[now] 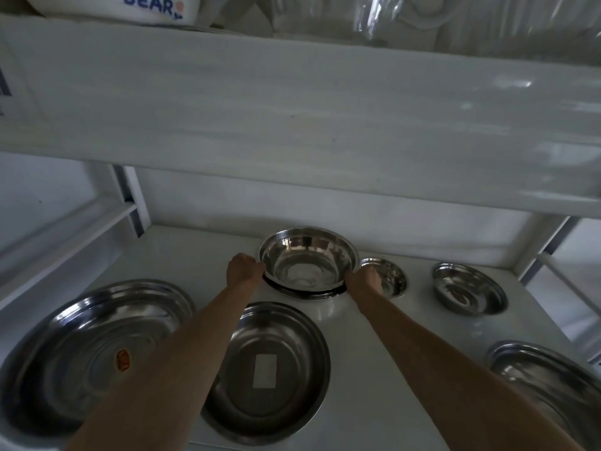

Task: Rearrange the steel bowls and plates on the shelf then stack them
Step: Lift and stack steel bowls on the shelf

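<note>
From the head camera we see the left hand [242, 267] and the right hand [363, 279] grasping the rim of a deep steel bowl [307, 260] on 2 sides. It sits at the back of the white shelf [374, 336], over a dark plate [305, 292]. 5 other steel dishes lie around.

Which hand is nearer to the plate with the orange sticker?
Left. The left hand grips the deep bowl's left rim, on the sticker plate's side; the right hand grips the opposite rim.

Two bare forearms reach forward, nearly straight — left hand [242, 267] and right hand [364, 278] curled closed, knuckles up, set apart at the same depth.
</note>
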Motion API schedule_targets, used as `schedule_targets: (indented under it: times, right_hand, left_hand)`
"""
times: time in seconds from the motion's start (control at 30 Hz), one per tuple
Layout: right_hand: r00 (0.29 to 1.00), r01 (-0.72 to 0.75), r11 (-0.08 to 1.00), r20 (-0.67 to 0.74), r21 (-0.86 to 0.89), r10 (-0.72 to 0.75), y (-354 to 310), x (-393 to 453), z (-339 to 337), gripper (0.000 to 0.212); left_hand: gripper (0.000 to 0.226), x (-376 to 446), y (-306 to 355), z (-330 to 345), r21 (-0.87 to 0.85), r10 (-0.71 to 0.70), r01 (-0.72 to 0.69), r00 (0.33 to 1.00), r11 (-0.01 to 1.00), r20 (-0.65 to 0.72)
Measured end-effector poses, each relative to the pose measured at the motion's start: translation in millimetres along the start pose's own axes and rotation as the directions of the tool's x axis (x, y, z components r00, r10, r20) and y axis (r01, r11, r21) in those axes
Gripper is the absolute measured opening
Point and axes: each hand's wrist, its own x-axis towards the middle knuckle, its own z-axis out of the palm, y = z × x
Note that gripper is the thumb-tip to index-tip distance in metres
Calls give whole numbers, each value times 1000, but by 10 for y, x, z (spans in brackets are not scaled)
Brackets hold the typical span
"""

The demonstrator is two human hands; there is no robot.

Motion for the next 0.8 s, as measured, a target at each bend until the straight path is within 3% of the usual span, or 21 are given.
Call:
schedule_targets:
  times: [0.07, 0.17, 0.37, 0.43, 0.53, 0.57, 0.6, 0.63, 0.7, 0.8]
  right_hand:
    - [1000, 9, 1000, -14, -7, -9, 14, -6, -5, 34]
    - [1000, 18, 999, -21, -29, -19, 40, -17, -9, 33]
    - [999, 26, 998, -44, -49, -28, 49, -2, 16, 35]
    - [998, 26, 998, -57, -56, -29, 46, -3, 17, 35]
    - [997, 33, 997, -66, -71, -38, 58, -29, 15, 36]
    - [996, 37, 997, -73, -74, -42, 67, -30, 14, 38]
    - [996, 45, 996, -79, -82, -52, 75, -42, 9, 40]
    - [995, 56, 994, -77, -90, -63, 88, -50, 6, 42]
    - [994, 72, 994, -70, -84, -78, 113, -76, 1, 45]
    - [999, 41, 999, -28, -33, -42, 144, -124, 28, 50]
  left_hand:
    - [14, 1, -4, 14, 12, -8, 8, 1000, 1000, 10]
    - [33, 39, -74, 69, 14, -9, 9, 1000, 1000, 0]
    - [44, 87, -123, 107, 34, 16, -16, 1000, 999, -7]
    - [40, 112, -147, 140, 21, 7, -7, 1000, 1000, -6]
    - [8, 121, -161, 156, -57, -25, 24, 1000, 998, -5]
    - [23, 121, -164, 163, -72, -44, 43, 999, 996, -2]
    - [24, 114, -157, 165, -77, -49, 49, 999, 996, 1]
    - [11, 111, -163, 162, -80, -37, 38, 999, 996, 10]
    - [27, 140, -182, 198, -89, -53, 54, 999, 995, 11]
    - [21, 172, -198, 224, -80, -73, 75, 997, 994, 20]
